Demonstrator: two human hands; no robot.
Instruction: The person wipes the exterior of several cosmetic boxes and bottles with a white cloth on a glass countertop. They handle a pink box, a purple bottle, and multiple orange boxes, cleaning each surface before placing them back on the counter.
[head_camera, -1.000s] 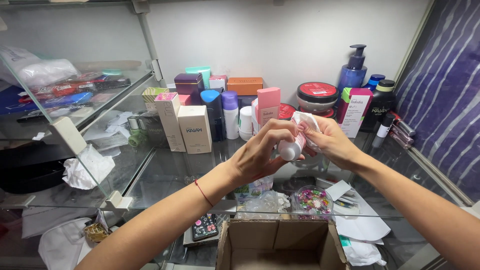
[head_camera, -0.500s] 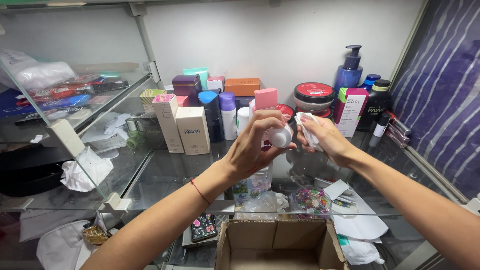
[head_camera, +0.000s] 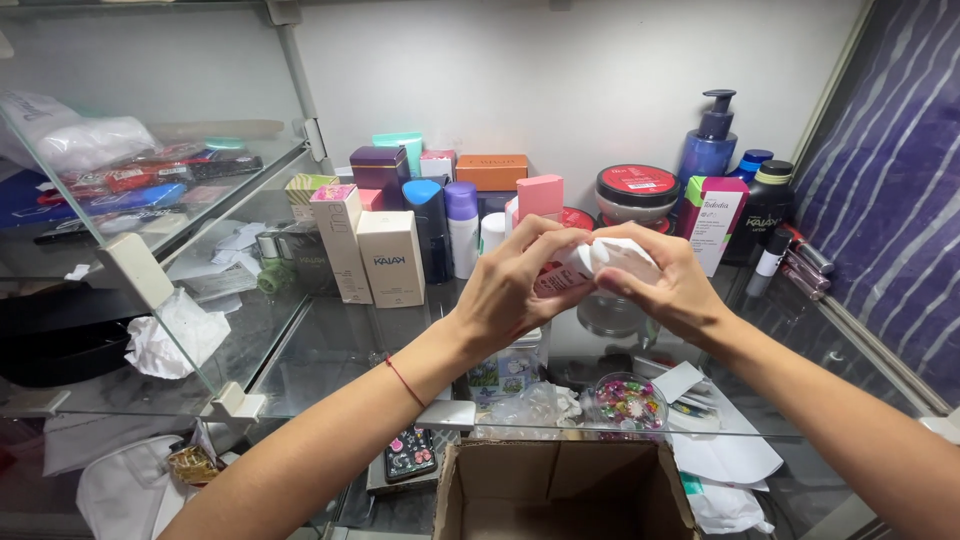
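My left hand (head_camera: 512, 292) is closed around a small white bottle (head_camera: 553, 281) with a pinkish label and holds it above the glass shelf (head_camera: 340, 350). My right hand (head_camera: 668, 288) presses a crumpled white tissue (head_camera: 615, 254) against the bottle's upper end. The two hands meet in the middle of the view, and most of the bottle is hidden by fingers and tissue.
Cosmetic boxes (head_camera: 392, 256), tubes, red-lidded jars (head_camera: 637, 188) and a blue pump bottle (head_camera: 708, 140) line the back of the shelf. An open cardboard box (head_camera: 560, 495) sits below the hands. A small bowl of colourful beads (head_camera: 628, 401), papers and a crumpled tissue (head_camera: 170, 335) lie around.
Both hands have come closer together. The tissue in my right hand now covers the bottle's end, which showed bare before.
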